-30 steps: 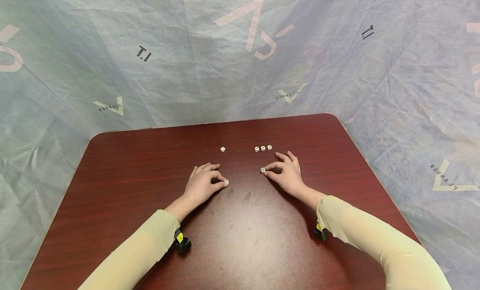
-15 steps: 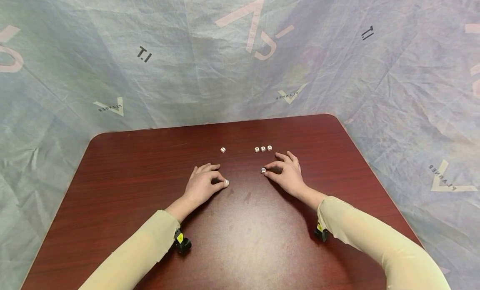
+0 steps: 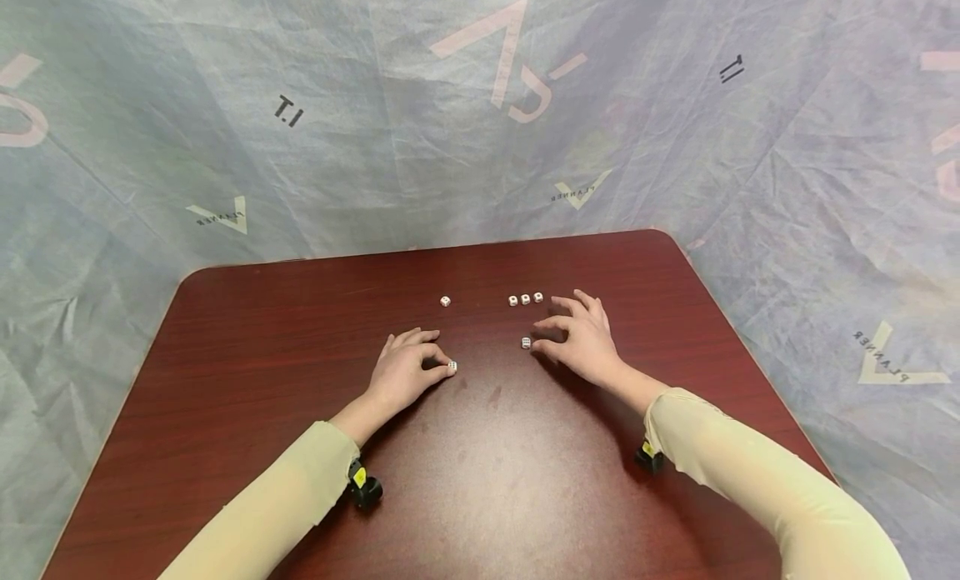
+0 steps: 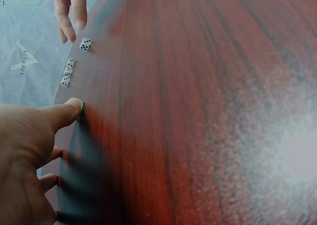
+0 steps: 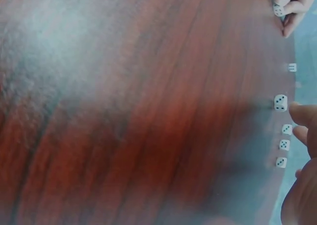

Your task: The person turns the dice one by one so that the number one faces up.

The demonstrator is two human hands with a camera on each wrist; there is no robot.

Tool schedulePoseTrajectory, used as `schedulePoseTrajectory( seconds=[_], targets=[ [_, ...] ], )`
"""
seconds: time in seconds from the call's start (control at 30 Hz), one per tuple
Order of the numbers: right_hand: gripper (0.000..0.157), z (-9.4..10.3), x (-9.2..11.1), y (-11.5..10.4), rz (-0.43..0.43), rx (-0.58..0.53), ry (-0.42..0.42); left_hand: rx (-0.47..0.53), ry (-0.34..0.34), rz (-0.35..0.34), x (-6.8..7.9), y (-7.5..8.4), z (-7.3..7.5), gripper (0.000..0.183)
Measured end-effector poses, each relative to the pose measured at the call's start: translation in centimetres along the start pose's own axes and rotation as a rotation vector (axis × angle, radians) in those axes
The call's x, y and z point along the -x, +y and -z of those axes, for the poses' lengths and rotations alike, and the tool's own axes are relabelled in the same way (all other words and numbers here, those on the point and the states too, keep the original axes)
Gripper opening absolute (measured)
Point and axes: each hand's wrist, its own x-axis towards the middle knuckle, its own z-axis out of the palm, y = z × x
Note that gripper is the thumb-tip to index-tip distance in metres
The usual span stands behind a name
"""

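My left hand (image 3: 403, 369) pinches a small white die (image 3: 453, 367) between thumb and forefinger, low over or on the table. That same die (image 5: 278, 10) shows at the top of the right wrist view. Just beside my right hand (image 3: 585, 344) another die (image 3: 526, 343) sits on the table, with a small gap to the thumb and forefinger, which are spread apart. Beyond it stand three dice in a row (image 3: 526, 299). A lone die (image 3: 446, 301) lies farther left. In the left wrist view my thumb (image 4: 72, 107) mostly hides the pinched die.
The brown wood-grain table (image 3: 300, 313) has rounded far corners. Behind and beside it hangs a grey printed sheet (image 3: 337, 172). Black wrist devices (image 3: 365, 487) sit under both sleeves. Glare covers the table's near middle.
My right thumb and forefinger have let go of their die and drawn slightly right, leaving it standing on the table. The left hand keeps its pinch and has hardly moved.
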Motion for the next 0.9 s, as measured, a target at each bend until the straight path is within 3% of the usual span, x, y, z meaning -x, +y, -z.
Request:
schedulePoseTrajectory(
  seconds=[0.23, 0.9],
  targets=[
    [0.021, 0.3, -0.4, -0.5, 0.03, 0.024, -0.015, 0.002, -0.001, 0.006, 0.0, 0.0, 0.0, 0.01],
    [0.014, -0.8, -1.1, -1.0, 0.006, 0.064, -0.061, -0.004, 0.002, -0.004, 0.0, -0.2, -0.1, 0.011]
  ],
)
